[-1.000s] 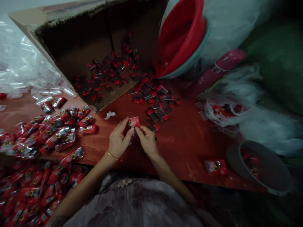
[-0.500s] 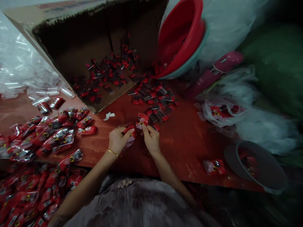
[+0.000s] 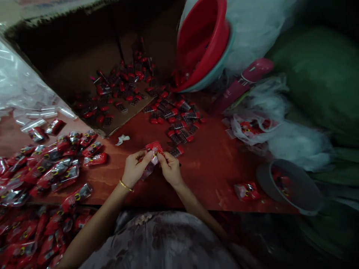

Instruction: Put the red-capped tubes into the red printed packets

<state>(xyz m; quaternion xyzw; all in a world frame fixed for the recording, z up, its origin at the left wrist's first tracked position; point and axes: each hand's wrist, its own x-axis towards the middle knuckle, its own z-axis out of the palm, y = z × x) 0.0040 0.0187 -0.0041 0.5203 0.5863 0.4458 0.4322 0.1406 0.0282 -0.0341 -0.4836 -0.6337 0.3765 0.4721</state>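
Above the table, my left hand [image 3: 135, 169], with a gold bracelet at its wrist, pinches a red and clear plastic packet [image 3: 147, 171]. My right hand [image 3: 171, 170] comes in from the other side, its thumb and fingers closed on a red printed card [image 3: 154, 147] at the top of that packet. Whether the card is inside the plastic or against it, I cannot tell. Just beyond the hands lie several small clear cases with red ends [image 3: 181, 135]. A pile of red packets [image 3: 57, 164] covers the table's left side.
A cardboard box [image 3: 127, 123] on its side holds more small cases. Red and teal basins [image 3: 221, 41] lean beside it. Farther right are a pink bottle [image 3: 235, 87], a plastic bag [image 3: 246, 136], a grey tub [image 3: 269, 183] and a red packet [image 3: 246, 191]. Clear sleeves [image 3: 36, 114] lie left.
My right hand has brought the red card left to the packet in my left hand, and the hands now meet. The whole view has shifted slightly.
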